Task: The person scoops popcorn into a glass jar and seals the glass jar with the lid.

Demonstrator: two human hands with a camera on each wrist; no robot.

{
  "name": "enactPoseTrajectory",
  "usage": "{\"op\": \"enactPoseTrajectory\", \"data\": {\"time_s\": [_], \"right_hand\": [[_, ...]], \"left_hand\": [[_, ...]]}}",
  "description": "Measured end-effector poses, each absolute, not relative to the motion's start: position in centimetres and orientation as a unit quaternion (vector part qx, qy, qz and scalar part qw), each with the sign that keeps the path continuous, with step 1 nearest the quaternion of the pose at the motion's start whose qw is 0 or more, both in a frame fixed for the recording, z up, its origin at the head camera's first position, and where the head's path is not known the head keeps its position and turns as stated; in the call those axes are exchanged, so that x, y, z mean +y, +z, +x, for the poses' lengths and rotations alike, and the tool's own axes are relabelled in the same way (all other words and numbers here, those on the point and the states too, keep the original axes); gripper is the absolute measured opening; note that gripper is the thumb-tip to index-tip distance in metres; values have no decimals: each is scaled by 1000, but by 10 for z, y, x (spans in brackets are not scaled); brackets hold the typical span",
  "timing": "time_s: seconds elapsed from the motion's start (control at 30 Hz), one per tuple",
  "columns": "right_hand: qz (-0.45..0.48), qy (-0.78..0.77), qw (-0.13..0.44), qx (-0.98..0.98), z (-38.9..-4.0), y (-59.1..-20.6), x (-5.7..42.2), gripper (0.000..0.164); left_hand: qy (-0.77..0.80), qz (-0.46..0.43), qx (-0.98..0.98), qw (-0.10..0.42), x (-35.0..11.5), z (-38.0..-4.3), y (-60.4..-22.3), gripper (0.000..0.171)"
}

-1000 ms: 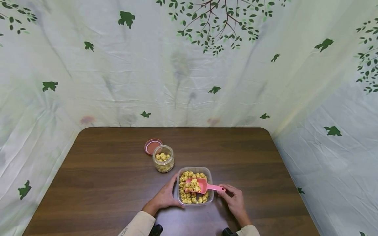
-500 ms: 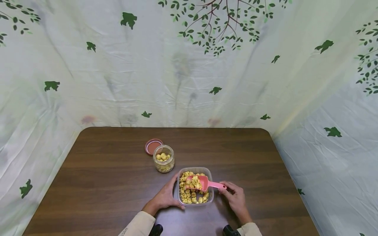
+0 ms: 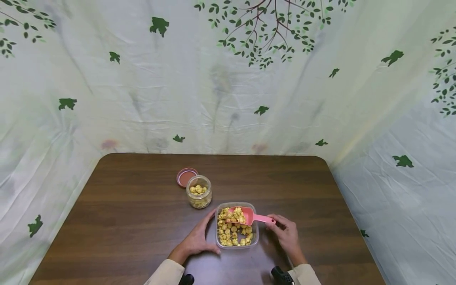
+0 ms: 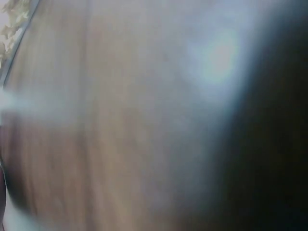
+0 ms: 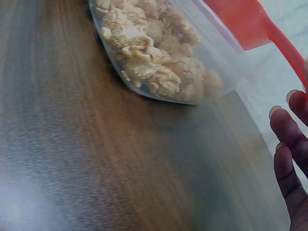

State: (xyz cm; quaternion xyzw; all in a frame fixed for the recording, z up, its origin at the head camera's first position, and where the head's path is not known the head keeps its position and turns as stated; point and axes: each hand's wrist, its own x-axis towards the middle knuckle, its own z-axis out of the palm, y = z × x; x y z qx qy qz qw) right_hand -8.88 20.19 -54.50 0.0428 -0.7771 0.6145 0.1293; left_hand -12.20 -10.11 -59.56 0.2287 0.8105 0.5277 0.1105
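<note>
In the head view a clear plastic container (image 3: 257, 237) holds caramel popcorn (image 3: 228, 235). My right hand (image 3: 287, 235) pinches the end of a pink scoop's handle (image 3: 263, 218). The scoop, loaded with popcorn (image 3: 236, 215), is over the container's far half. The right wrist view shows the red-looking scoop (image 5: 243, 21) above the container wall (image 5: 216, 41), with several of my fingers (image 5: 291, 137) extended below the handle. My left hand (image 3: 195, 240) is spread at the container's left side, fingertips at its far left corner, thumb by the near left one. Only the container's edge (image 4: 19, 43) shows in the left wrist view.
A glass jar (image 3: 199, 202) with popcorn inside stands open behind and left of the container. Its reddish lid (image 3: 185, 178) lies just behind it. The brown wooden table (image 3: 135, 221) ends at a leaf-printed curtain (image 3: 228, 118) behind and on the sides.
The loaded scoop has risen and shifted toward the container's far side, my right hand moving with it. My left hand's thumb has eased away from the container, which stays in place.
</note>
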Motion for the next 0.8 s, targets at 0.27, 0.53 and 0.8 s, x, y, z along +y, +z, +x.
{"op": "enactPoseTrajectory", "data": {"time_s": [0.27,0.53,0.8], "right_hand": [[40,602,118,-789,-94,-535,204,15],[43,581,110,-805,-104,-547,211,17],[36,587,99,-802,-115,-548,213,17]], "left_hand": [[537,235,809,56,-112,-113,-592,118],[546,232,804,21,-127,-111,-596,107],[573,214,791,6,-146,-112,-592,99]]}}
